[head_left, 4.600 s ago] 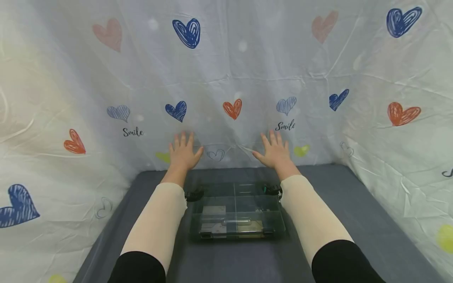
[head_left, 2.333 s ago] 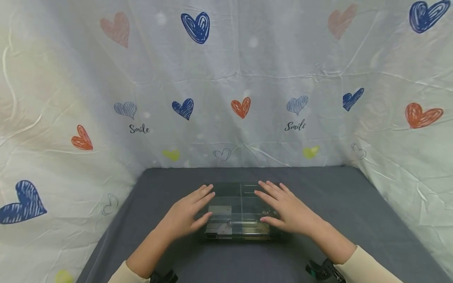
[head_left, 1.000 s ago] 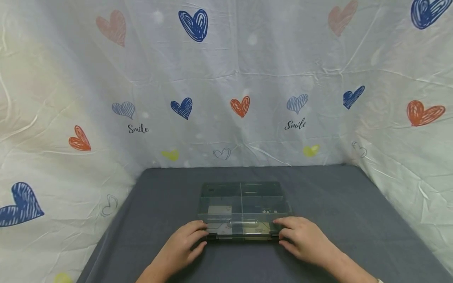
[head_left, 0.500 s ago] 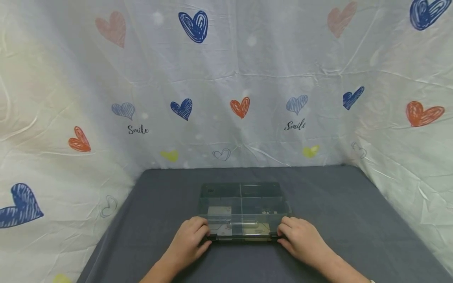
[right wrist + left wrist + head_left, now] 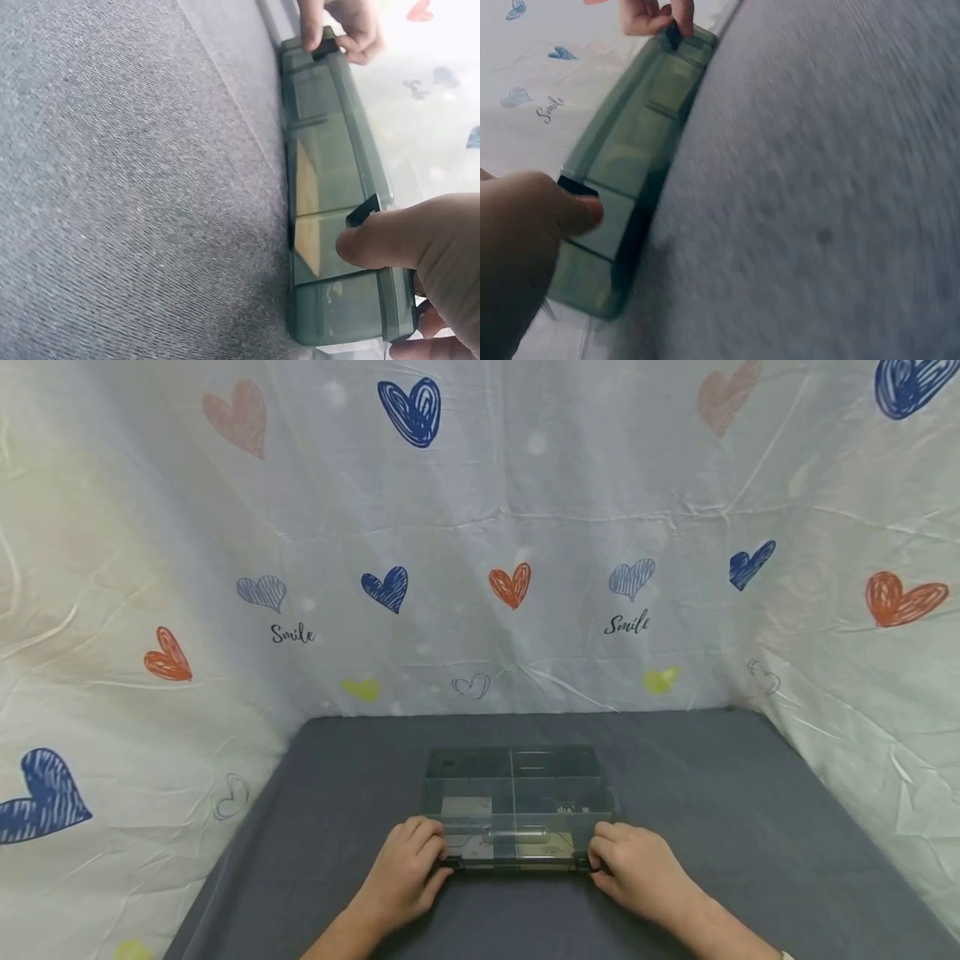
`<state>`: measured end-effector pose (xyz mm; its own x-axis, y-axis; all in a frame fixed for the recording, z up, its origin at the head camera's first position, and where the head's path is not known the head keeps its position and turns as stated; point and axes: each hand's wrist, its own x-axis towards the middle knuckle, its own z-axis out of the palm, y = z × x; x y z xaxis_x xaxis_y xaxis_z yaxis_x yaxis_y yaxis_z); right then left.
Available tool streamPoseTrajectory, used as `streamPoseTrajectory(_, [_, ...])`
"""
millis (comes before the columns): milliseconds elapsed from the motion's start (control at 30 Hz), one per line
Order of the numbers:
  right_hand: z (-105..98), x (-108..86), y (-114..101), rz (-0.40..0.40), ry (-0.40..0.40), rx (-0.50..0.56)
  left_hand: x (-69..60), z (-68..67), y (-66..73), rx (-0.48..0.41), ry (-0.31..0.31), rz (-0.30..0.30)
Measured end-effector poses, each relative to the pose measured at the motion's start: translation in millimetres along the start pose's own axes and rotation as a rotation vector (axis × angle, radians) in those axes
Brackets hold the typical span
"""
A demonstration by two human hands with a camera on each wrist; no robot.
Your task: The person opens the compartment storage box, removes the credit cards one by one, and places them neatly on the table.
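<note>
A translucent green box (image 5: 557,793) with inner dividers lies flat on the table, its lid down. Through the lid show pale flat pieces and a light one with lettering. My left hand (image 5: 397,877) grips the box's front left corner; in the left wrist view its thumb is at a black latch (image 5: 577,186). At the front right corner, my right hand (image 5: 647,870) has its fingers curled over the edge, and the right wrist view shows the thumb against the other black latch (image 5: 363,211). The corners under the fingers are partly hidden.
Dark grey cloth (image 5: 345,777) covers the table on all sides of the box. A white curtain (image 5: 450,643) printed with hearts and "Smile" hangs behind the table's back edge and along both sides.
Both hands were stretched out beyond the box with fingers spread; they have come back and down to its front corners, and the fingers have curled round them. The box looks unmoved.
</note>
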<state>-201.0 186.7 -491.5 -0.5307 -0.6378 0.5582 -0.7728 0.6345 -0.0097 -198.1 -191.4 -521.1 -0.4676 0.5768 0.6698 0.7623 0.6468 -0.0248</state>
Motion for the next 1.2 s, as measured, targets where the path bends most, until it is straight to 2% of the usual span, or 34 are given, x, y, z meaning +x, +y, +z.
streamPoseTrajectory(200, [-1.4, 1.3, 0.3, 0.01, -0.016, 0.022, -5.4, 5.1, -2.5, -0.025, 0.061, 0.049])
streamPoseTrajectory(433, [-2.9, 2.4, 0.2, 0.013, -0.031, 0.033, -7.8, 5.7, -0.6, 0.038, 0.011, 0.037])
streamPoseTrajectory(567, [-3.6, 2.7, 0.2, 0.027, -0.05, 0.044, -6.1, 12.3, 0.5, 0.068, 0.094, 0.096])
streamPoseTrajectory(667, [-3.8, 2.9, 0.6, 0.036, -0.065, 0.058, -7.7, 16.4, -0.1, 0.013, 0.148, 0.093])
streamPoseTrajectory(800, [-4.8, 3.3, 2.5, 0.038, -0.07, 0.083, -11.5, 14.1, 0.4, -0.062, 0.114, 0.013])
streamPoseTrajectory(900, [-7.1, 4.8, 4.0, 0.046, -0.084, 0.115, -11.6, 11.7, 1.0, -0.07, 0.102, 0.0])
streamPoseTrajectory(1000, [-10.2, 6.7, 5.0, 0.076, -0.119, 0.135, -10.5, 7.4, -0.1, -0.116, 0.089, -0.015])
streamPoseTrajectory(1100, [-13.8, 7.3, 5.9, 0.185, -0.18, 0.116, -9.0, 2.1, -1.7, -0.174, 0.068, -0.08])
streamPoseTrajectory(1200, [-16.6, 6.4, 7.2, 0.378, -0.277, 0.09, -8.0, -2.4, -2.1, -0.197, -0.001, -0.221])
